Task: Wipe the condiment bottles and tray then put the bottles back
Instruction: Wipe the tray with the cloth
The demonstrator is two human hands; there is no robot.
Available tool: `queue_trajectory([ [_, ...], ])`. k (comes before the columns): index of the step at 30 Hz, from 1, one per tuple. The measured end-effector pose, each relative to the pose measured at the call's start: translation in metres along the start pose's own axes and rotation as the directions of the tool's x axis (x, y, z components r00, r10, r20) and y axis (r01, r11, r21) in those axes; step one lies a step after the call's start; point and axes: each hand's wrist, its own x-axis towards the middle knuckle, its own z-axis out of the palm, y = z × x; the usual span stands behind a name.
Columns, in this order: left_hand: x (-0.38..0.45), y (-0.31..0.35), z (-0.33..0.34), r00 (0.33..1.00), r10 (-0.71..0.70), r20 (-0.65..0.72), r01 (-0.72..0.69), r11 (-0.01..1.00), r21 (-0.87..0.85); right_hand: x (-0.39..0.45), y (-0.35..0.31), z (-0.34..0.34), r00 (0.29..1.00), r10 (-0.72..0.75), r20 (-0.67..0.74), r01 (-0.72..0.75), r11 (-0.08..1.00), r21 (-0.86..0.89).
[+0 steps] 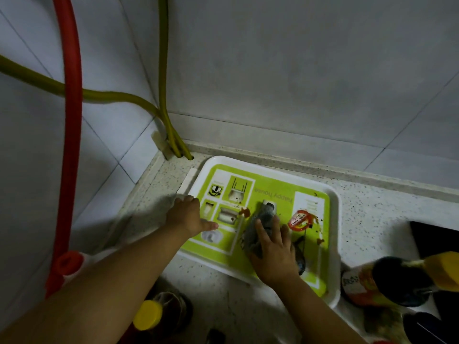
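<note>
A white-rimmed tray (pixel 332 219) with a lime-green printed face lies on the speckled counter in the corner. Brown sauce stains and a red round seal sticker (pixel 299 220) mark its right half. My right hand (pixel 273 254) presses a grey cloth (pixel 260 224) flat onto the middle of the tray. My left hand (pixel 187 216) rests on the tray's left rim, fingers over the edge and thumb lying on the green face. A dark bottle with a yellow cap (pixel 147 315) stands off the tray at the bottom left. A dark bottle with a colourful label (pixel 387 281) stands at the right.
A red hose (pixel 72 120) and olive-yellow hoses (pixel 164 70) run down the tiled wall into the counter corner. A black hob edge (pixel 434 242) lies at the right. Another dark bottle (pixel 422 326) sits at the bottom right.
</note>
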Motion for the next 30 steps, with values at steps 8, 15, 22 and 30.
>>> queue_trajectory([
  [8, -0.001, -0.004, -0.003, 0.996, 0.017, 0.086, -0.024, 0.996, 0.082, 0.013, 0.006, 0.01, 0.996, -0.021, 0.082, 0.033, 0.988, -0.15],
  [15, 0.001, -0.002, -0.009, 0.997, 0.014, 0.073, -0.019, 0.998, 0.062, -0.004, 0.003, -0.001, 0.961, 0.268, 0.068, -0.241, 0.932, -0.271],
  [22, 0.0, 0.0, -0.005, 0.998, 0.009, 0.068, -0.015, 0.997, 0.077, 0.014, 0.033, 0.003, 0.864, 0.503, -0.011, -0.503, 0.864, -0.005],
  [30, -0.002, -0.006, -0.011, 0.999, 0.017, 0.039, -0.017, 1.0, -0.023, 0.048, 0.047, -0.014, 0.893, 0.448, -0.053, -0.44, 0.89, 0.12],
])
